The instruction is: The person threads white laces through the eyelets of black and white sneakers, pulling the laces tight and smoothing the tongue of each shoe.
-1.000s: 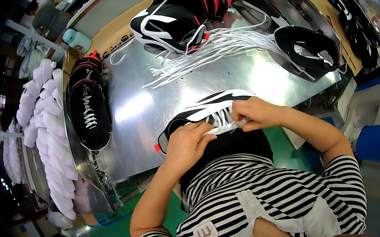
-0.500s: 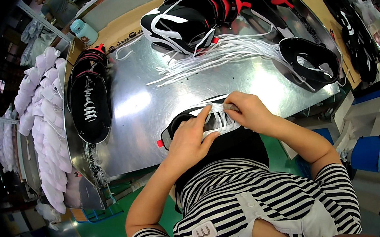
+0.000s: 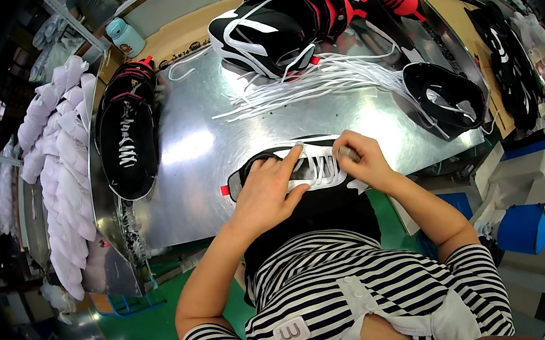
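A black shoe upper [image 3: 304, 172] with white trim and a red heel tab lies sideways at the table's near edge, its heel to the left. White shoelace [image 3: 327, 168] crosses its throat in several rows. My left hand [image 3: 265, 194] grips the upper near the collar, index finger and thumb spread along the two eyelet edges and other fingers tucked at the opening. At the toe end of the lacing, my right hand [image 3: 367, 166] is closed, fingers pinched. A small greyish thing shows at its fingertips, too small to name.
Loose white laces [image 3: 317, 88] lie across the metal table [image 3: 188, 139]. Behind them is a row of black, red and white uppers [image 3: 264, 33]; a black upper [image 3: 444, 93] sits at right, another [image 3: 127, 143] at left. White pieces [image 3: 66, 180] hang left. A light-blue bottle [image 3: 126, 39] stands behind.
My right hand has drawn slightly right and away from the lace rows, uncovering the toe end of the lacing. My left hand keeps its hold, shifted slightly left. The whole view has shifted slightly.
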